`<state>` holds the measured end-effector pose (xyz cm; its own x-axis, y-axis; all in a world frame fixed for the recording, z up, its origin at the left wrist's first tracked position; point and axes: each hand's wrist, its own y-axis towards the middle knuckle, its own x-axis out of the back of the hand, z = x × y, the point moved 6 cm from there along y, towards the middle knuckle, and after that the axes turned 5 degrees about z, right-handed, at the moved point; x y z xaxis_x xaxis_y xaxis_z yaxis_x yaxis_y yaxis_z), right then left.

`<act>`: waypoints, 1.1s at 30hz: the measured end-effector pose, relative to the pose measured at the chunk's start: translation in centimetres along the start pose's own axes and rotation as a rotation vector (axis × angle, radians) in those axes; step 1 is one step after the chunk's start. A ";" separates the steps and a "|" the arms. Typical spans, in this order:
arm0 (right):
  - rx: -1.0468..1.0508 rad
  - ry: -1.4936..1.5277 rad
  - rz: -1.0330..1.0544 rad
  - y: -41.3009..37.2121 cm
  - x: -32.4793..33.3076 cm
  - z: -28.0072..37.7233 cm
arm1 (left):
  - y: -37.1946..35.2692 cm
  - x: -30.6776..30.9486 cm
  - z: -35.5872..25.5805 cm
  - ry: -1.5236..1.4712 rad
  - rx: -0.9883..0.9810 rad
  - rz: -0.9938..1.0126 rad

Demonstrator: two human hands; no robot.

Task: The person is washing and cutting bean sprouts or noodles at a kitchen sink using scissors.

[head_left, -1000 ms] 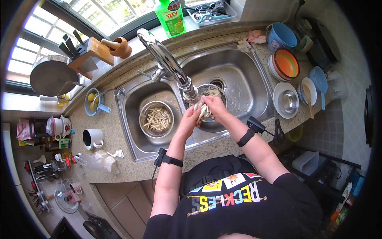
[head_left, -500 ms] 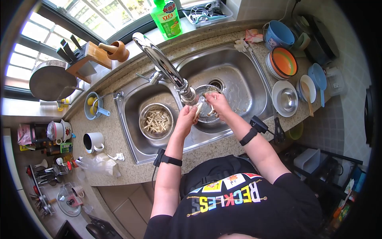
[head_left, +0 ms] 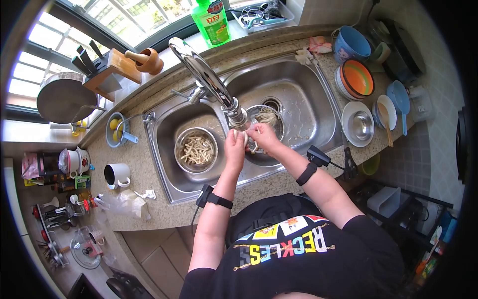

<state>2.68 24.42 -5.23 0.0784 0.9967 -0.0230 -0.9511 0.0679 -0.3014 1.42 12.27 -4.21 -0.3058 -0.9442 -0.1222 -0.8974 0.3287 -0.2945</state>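
My left hand (head_left: pixel 234 148) and my right hand (head_left: pixel 262 137) meet just under the faucet head (head_left: pixel 238 118), both pinching a pale strip of food (head_left: pixel 247 141) between them. Right below them, in the right basin of the double sink (head_left: pixel 308 84), sits a steel bowl (head_left: pixel 275 123) with more pale strips in it. A second steel bowl (head_left: pixel 196 149), full of cut pale strips, stands in the left basin. Whether water runs from the faucet is not visible.
Knife block (head_left: pixel 107 67), mortar and pestle (head_left: pixel 148 60) and green detergent bottle (head_left: pixel 212 21) line the window ledge. Stacked bowls (head_left: pixel 356 79) and a steel dish (head_left: pixel 360 125) sit right of the sink. A black-and-white mug (head_left: pixel 115 174) and crumpled plastic bag (head_left: pixel 123 202) lie on the left counter.
Both hands have drawn slightly toward me and closed together under the faucet, lifting a strip out of the right bowl.
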 end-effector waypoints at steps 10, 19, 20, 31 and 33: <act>-0.210 0.297 0.144 -1.0 -0.4 0.9 | -0.6 -1.5 -0.1 -0.223 0.162 0.172; -0.121 0.378 0.053 -0.8 0.1 1.1 | -0.1 -1.7 -0.1 -0.299 0.199 0.177; -0.107 0.349 0.078 -0.7 0.1 1.1 | 0.0 -2.0 -0.1 -0.283 0.189 0.253; -0.056 0.405 0.092 -0.3 -0.7 0.8 | 0.6 -1.3 0.1 -0.060 0.250 0.342; -0.030 0.378 0.095 -0.4 -0.7 1.5 | 0.6 -1.3 0.1 0.041 0.266 0.347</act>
<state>2.54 23.74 -3.62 0.1002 0.9112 -0.3997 -0.9506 -0.0309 -0.3089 1.27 13.66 -4.29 -0.5919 -0.7751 -0.2210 -0.6274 0.6153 -0.4773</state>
